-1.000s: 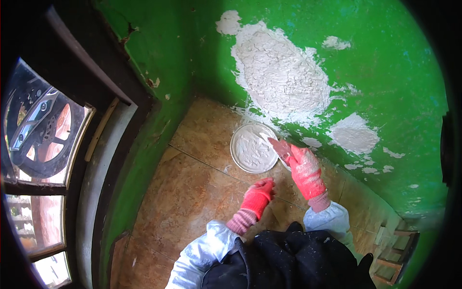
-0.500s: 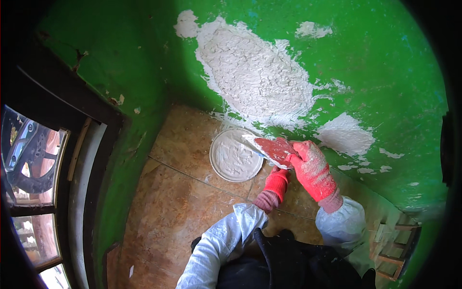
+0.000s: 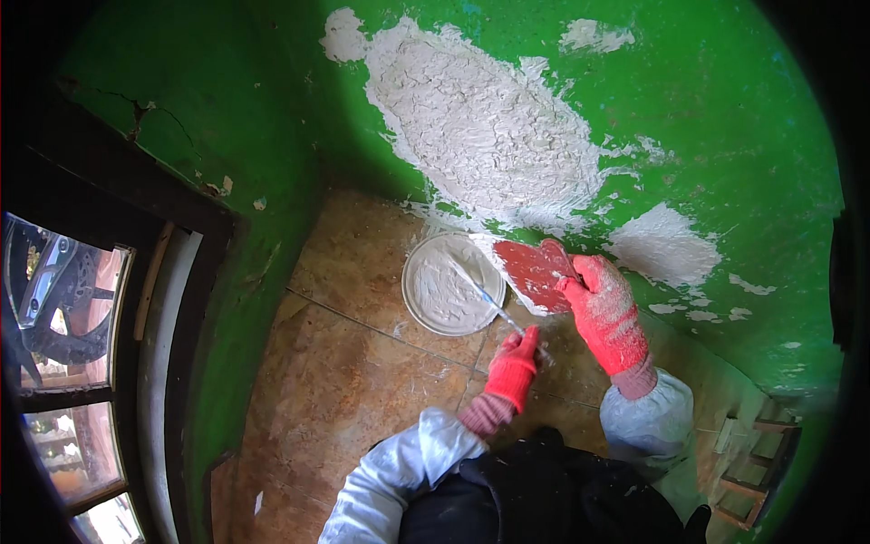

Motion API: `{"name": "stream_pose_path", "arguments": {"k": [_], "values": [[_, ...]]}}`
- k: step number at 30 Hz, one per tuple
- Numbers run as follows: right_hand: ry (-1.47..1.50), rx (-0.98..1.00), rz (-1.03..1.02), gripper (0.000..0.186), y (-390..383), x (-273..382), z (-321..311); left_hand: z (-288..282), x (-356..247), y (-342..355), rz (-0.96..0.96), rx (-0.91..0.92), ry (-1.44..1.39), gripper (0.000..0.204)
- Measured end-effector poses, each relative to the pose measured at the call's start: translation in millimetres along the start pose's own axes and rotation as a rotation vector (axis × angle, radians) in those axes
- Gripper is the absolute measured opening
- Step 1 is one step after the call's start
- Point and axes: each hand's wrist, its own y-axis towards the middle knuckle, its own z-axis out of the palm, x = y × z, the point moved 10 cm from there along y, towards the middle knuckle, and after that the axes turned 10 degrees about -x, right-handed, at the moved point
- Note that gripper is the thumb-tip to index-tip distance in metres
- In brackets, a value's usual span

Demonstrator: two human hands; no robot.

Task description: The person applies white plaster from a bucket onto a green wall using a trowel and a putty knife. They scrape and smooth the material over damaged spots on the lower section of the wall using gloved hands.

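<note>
My left hand (image 3: 513, 370), in a red work glove, is closed around a thin blue-and-white stick (image 3: 494, 302). Its far end lies over the white filler (image 3: 444, 288) in a round tub (image 3: 405, 299) on the floor. My right hand (image 3: 609, 313), in a red glove dusted with white, grips a flat red putty spreader (image 3: 536, 272). White filler coats the spreader's left edge, which is close beside the tub's right rim. Beyond the tub, a large rough patch of white filler (image 3: 480, 127) covers part of the green wall (image 3: 716, 118).
Smaller white patches (image 3: 666, 245) mark the wall at right. Brown tiles (image 3: 335, 381) cover the floor. A dark-framed glass door (image 3: 72, 444) stands at left, and a wooden frame-like object (image 3: 748, 471) is at lower right.
My left hand has moved down and toward me, away from the spreader, bringing the stick into plain view. The spreader has turned, showing more of its red face.
</note>
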Motion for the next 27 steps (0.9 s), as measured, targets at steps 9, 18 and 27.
{"name": "stream_pose_path", "arguments": {"k": [9,18,27], "values": [[-0.069,0.133,0.169,0.022,-12.0,-41.3,46.6,-110.3,-38.7,-73.0,0.036,-0.148,0.203,0.027],[0.010,0.031,0.364,0.023,-31.3,-95.7,72.5,-160.3,-73.7,-99.0,0.210,-0.298,0.420,0.032],[0.216,0.046,0.434,0.023,-27.3,-117.0,90.2,-169.6,-80.8,-74.2,0.262,-0.300,0.658,0.040]]}}
